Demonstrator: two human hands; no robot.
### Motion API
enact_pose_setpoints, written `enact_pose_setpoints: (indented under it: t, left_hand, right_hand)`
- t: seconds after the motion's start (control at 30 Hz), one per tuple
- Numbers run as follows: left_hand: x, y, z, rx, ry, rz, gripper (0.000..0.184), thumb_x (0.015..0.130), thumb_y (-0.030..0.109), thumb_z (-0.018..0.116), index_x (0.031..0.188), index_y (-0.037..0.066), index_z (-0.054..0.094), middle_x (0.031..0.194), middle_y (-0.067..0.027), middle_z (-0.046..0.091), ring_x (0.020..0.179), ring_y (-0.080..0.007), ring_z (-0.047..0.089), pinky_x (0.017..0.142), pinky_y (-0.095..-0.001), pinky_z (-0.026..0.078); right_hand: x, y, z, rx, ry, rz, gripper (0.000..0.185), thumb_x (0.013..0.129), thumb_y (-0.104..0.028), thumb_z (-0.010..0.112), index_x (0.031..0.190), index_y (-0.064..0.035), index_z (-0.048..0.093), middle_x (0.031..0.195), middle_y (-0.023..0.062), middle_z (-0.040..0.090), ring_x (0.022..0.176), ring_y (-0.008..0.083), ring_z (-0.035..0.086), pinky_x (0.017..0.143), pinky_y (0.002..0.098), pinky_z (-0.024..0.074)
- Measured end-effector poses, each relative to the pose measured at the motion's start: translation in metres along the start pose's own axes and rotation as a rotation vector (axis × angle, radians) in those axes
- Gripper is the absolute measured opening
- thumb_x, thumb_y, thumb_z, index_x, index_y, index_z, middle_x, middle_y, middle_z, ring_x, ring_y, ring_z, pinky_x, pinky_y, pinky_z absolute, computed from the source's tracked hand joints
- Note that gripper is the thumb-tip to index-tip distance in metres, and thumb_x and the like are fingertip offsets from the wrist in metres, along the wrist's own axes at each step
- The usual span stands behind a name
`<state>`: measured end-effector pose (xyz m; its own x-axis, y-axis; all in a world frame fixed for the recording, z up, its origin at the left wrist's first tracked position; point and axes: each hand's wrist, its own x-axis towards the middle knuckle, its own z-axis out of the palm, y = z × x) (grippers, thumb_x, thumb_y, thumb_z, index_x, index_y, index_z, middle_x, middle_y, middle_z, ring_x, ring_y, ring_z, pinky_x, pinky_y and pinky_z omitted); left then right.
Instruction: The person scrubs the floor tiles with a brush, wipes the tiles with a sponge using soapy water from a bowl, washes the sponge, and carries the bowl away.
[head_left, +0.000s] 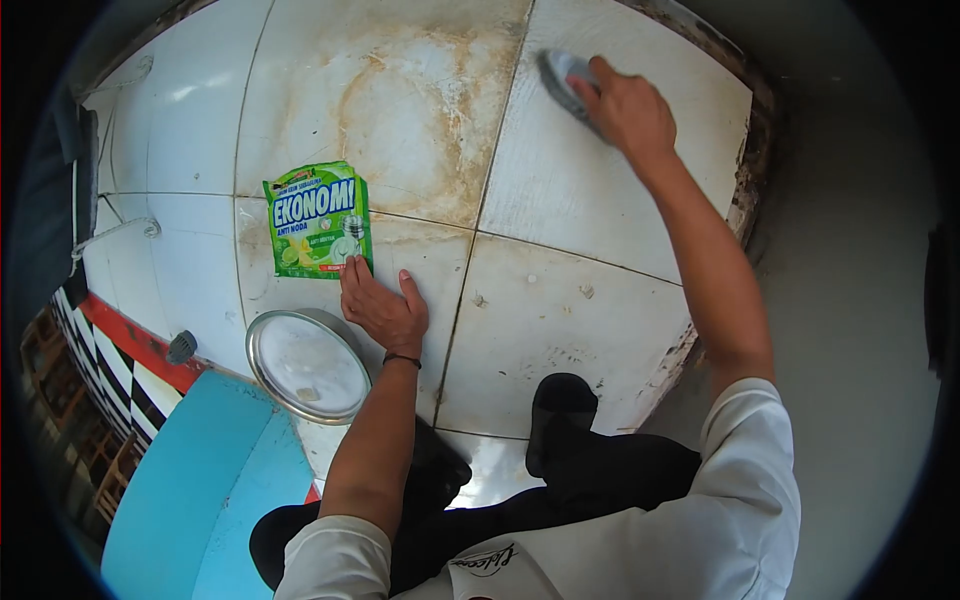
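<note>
My right hand (637, 112) grips a scrub brush (570, 82) with a pale top, pressed to a white floor tile (560, 190) at the upper right. Wet streaks show on the tile around the brush. My left hand (382, 305) lies with fingers stretched out, its fingertips at the lower edge of a green Ekonomi detergent pouch (318, 222). Just left of that wrist stands a round metal tin (305, 368) with a whitish surface inside its rim; what that surface is I cannot make out.
Brown stains (400, 110) mark the upper middle tile. A turquoise block (200, 470) and a red edge (140, 345) lie at lower left, near a small dark grey object (182, 347). A grey wall (840, 300) runs along the right. My black shoe (562, 405) rests below.
</note>
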<state>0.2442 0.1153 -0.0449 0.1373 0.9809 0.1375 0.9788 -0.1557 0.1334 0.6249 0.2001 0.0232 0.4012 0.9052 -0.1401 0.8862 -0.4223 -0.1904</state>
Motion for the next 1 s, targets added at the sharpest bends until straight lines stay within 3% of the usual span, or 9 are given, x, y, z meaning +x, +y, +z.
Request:
enact_pose_setpoints:
  t: [0.07,0.2,0.4,0.57,0.67,0.7,0.83,0.93,1.0]
  left_hand:
    - [0.0,0.001,0.0,-0.003,0.003,0.001,0.067,0.086,0.031,0.06,0.141,-0.001,0.042,0.147,-0.0181,0.043,0.138,-0.0367,0.037,0.112,-0.052,0.024]
    - [-0.003,0.0,0.004,-0.011,0.022,0.001,0.066,0.086,0.031,0.061,0.141,-0.001,0.043,0.146,-0.018,0.044,0.137,-0.0368,0.037,0.111,-0.0521,0.025]
    - [-0.003,0.001,0.001,-0.041,0.025,-0.013,0.063,0.087,0.027,0.06,0.141,0.0,0.043,0.146,-0.0185,0.044,0.137,-0.0362,0.037,0.111,-0.051,0.025]
    - [-0.002,0.002,0.001,-0.017,0.029,0.002,0.063,0.087,0.029,0.061,0.14,0.0,0.044,0.146,-0.018,0.044,0.137,-0.0365,0.038,0.111,-0.0509,0.027]
    - [-0.001,0.003,0.002,-0.021,0.035,0.003,0.063,0.087,0.03,0.061,0.139,-0.001,0.044,0.145,-0.0179,0.045,0.136,-0.0368,0.038,0.11,-0.0509,0.028]
    - [-0.001,0.004,0.001,-0.025,0.036,-0.004,0.062,0.087,0.03,0.061,0.139,-0.001,0.045,0.145,-0.0179,0.045,0.136,-0.0368,0.038,0.11,-0.0508,0.028]
    - [-0.004,0.004,0.002,-0.036,0.044,0.004,0.06,0.089,0.029,0.06,0.139,-0.001,0.045,0.145,-0.0181,0.045,0.136,-0.0366,0.039,0.11,-0.0505,0.028]
    - [-0.005,0.004,0.001,-0.032,0.046,0.006,0.058,0.09,0.029,0.059,0.138,0.0,0.045,0.144,-0.0176,0.045,0.136,-0.0355,0.039,0.11,-0.0501,0.028]
    - [-0.005,0.005,0.0,-0.032,0.05,0.019,0.058,0.091,0.029,0.059,0.138,0.0,0.045,0.145,-0.0176,0.045,0.136,-0.0353,0.039,0.11,-0.0499,0.028]
  right_hand:
    - [0.057,0.036,-0.002,-0.033,0.11,0.157,0.043,0.098,-0.049,0.052,0.116,-0.0118,0.065,0.099,0.0202,0.072,0.092,0.037,0.07,0.076,0.0491,0.0571]
    - [0.034,0.019,-0.004,0.076,0.025,0.155,0.04,0.098,-0.045,0.054,0.117,-0.0116,0.065,0.1,0.0196,0.072,0.09,0.0381,0.07,0.076,0.0487,0.0571]
    - [-0.163,-0.048,0.022,0.119,-0.497,-0.292,0.027,0.096,-0.039,0.058,0.099,-0.0113,0.06,0.069,0.0185,0.065,0.066,0.0392,0.067,0.059,0.0487,0.0544]
    - [-0.056,0.014,0.01,0.035,-0.1,-0.077,0.031,0.096,-0.041,0.058,0.102,-0.0115,0.061,0.072,0.018,0.067,0.069,0.0377,0.068,0.061,0.0489,0.0546]
    - [0.037,0.097,-0.003,-0.011,0.142,0.2,0.046,0.098,-0.049,0.052,0.119,-0.0098,0.064,0.101,0.0191,0.072,0.095,0.0347,0.07,0.076,0.0482,0.0568]
    - [0.043,0.101,-0.016,0.037,0.258,0.164,0.05,0.098,-0.047,0.054,0.124,-0.0043,0.062,0.092,0.0241,0.071,0.084,0.0397,0.07,0.073,0.0495,0.0557]
    - [-0.032,0.055,-0.013,0.058,-0.087,0.113,0.041,0.096,-0.043,0.058,0.117,-0.0078,0.062,0.094,0.0224,0.071,0.089,0.0394,0.069,0.076,0.0501,0.0561]
    - [-0.148,0.012,0.024,0.087,-0.147,-0.116,0.039,0.092,-0.045,0.064,0.101,-0.0071,0.06,0.065,0.018,0.066,0.058,0.0386,0.067,0.055,0.0486,0.0558]
    - [-0.19,-0.001,0.02,0.047,-0.344,-0.197,0.043,0.091,-0.051,0.064,0.094,-0.0078,0.06,0.063,0.0168,0.065,0.055,0.0357,0.066,0.051,0.0462,0.0549]
